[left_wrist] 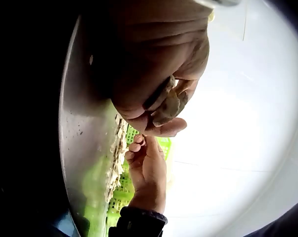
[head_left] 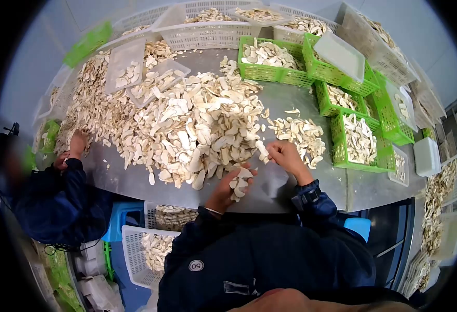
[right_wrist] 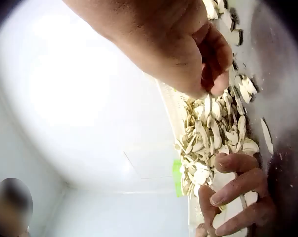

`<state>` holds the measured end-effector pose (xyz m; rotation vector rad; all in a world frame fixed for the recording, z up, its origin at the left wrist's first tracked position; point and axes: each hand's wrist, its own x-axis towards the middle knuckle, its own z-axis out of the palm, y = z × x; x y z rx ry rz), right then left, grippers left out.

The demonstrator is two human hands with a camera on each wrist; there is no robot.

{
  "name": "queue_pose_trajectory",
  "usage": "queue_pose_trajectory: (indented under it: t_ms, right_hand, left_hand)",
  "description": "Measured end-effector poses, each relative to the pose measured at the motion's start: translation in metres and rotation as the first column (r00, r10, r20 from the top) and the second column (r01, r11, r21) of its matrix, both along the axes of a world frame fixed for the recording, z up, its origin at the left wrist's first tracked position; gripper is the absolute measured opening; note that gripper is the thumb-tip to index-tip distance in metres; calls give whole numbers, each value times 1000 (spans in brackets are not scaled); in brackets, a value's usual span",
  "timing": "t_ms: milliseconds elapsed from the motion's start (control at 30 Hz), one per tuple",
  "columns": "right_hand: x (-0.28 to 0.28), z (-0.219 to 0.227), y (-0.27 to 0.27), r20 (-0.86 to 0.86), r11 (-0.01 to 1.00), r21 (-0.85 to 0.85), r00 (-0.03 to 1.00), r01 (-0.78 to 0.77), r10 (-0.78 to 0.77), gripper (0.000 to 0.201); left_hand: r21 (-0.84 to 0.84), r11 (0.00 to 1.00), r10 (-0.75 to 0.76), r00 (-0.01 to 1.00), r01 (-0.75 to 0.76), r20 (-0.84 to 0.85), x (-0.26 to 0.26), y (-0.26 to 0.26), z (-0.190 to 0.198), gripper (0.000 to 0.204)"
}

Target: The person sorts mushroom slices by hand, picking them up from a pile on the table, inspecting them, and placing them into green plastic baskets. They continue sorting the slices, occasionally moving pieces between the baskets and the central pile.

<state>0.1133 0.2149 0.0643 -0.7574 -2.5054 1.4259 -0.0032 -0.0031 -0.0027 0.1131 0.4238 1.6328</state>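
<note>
Pale dried slices form a large heap [head_left: 187, 119] on the metal table. At the near edge, my left hand [head_left: 224, 191] is curled round several slices [head_left: 240, 182]; the left wrist view shows the hand [left_wrist: 161, 69] with slices [left_wrist: 169, 106] between palm and fingers. My right hand [head_left: 290, 158], to its right and slightly farther off, has thumb and forefinger together at a long slice [head_left: 262, 151]. Seen from the right wrist, that hand [right_wrist: 188, 54] pinches a slice [right_wrist: 208, 106] above the heap. A smaller pile [head_left: 301, 136] lies beyond the right hand.
Green baskets [head_left: 275, 74] of slices stand at the back right, with a stacked lid [head_left: 340, 56]. White crates [head_left: 205, 37] line the back. Another person's hand [head_left: 77, 143] is at the heap's left end. A white crate [head_left: 135, 260] sits below the table edge.
</note>
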Motion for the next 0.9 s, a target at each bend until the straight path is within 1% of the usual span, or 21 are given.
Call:
queue_pose_trajectory:
  t_ms: [100, 200, 233, 267, 300, 333, 367, 400, 433, 467, 500, 600, 633, 733, 767, 800, 833, 867, 900]
  right_hand:
    - [-2, 3, -4, -96, 972, 166, 984, 164, -149, 25]
    - [-1, 3, -3, -151, 983, -62, 972, 171, -178, 31]
    - [-1, -2, -1, -175, 961, -231, 965, 153, -196, 30]
    - [-1, -9, 2, -194, 911, -393, 957, 126, -217, 30]
    - [-1, -10, 2, -208, 835, -543, 948, 93, -240, 29]
    - [-1, -11, 2, -168, 922, -351, 957, 165, -236, 27]
    - [0, -11, 3, -129, 965, -141, 963, 221, -239, 26]
    - [0, -10, 2, -91, 963, 78, 964, 257, -250, 25]
    - [-2, -12, 3, -155, 935, 268, 968, 233, -197, 26]
    - [-6, -14, 6, -209, 868, 447, 969, 215, -133, 26]
    - [-11, -13, 8, -250, 766, 610, 966, 204, -58, 26]
    - [-27, -9, 12, -212, 679, 727, 973, 97, 87, 28]
    - [-32, -12, 17, -153, 629, 776, 981, 42, 123, 26]
    - [-39, -10, 22, -224, 636, 767, 963, 79, 151, 21]
    - [-39, -9, 23, -210, 766, 638, 975, 77, 77, 18]
    - [-37, -6, 21, -179, 870, 486, 984, 84, 5, 16]
    - [-34, -5, 21, -134, 943, 318, 989, 102, -62, 16]
    - [-31, -8, 22, -127, 987, 131, 989, 94, -78, 17]
    - [-28, -12, 24, -118, 994, -62, 988, 89, -95, 19]
  left_hand:
    - [7, 1000, -9, 1000, 9, 25, 1, -1, 2, 39]
    - [13, 1000, -5, 999, 5, 36, 0, 2, 0, 39]
    - [8, 1000, -2, 1000, 2, 30, 1, 1, 0, 39]
    - [3, 1000, 2, 1000, -2, 24, 1, 1, 0, 40]
    - [-2, 1000, 7, 1000, -7, 19, 1, 1, 0, 40]
    - [-7, 1000, 12, 1000, -12, 14, 1, 1, -1, 40]
    - [-13, 1000, 17, 1000, -17, 9, 1, 1, -1, 41]
    - [-7, 1000, 16, 1000, -16, 14, 1, 1, -2, 41]
    - [-3, 1000, 14, 1000, -14, 18, 1, 1, -3, 41]
    - [1, 1000, 11, 1000, -11, 21, 1, 2, -4, 41]
    - [0, 1000, 8, 1000, -8, 15, 1, 2, -4, 41]
    - [3, 1000, 4, 1000, -4, 15, -1, 2, -5, 41]
    - [9, 1000, 3, 1000, -3, 27, -1, 2, -6, 41]
    - [10, 1000, 11, 1000, -11, 24, 0, 1, -3, 40]
    - [8, 1000, 17, 1000, -17, 18, 0, 1, -1, 40]
    - [5, 1000, 21, 1000, -21, 14, 0, 1, 1, 40]
    - [2, 1000, 23, 1000, -23, 11, 0, 1, 2, 40]
    - [-2, 1000, 22, 1000, -22, 10, 1, 1, 3, 40]
    - [-3, 1000, 18, 1000, -18, 9, 1, 1, 3, 40]
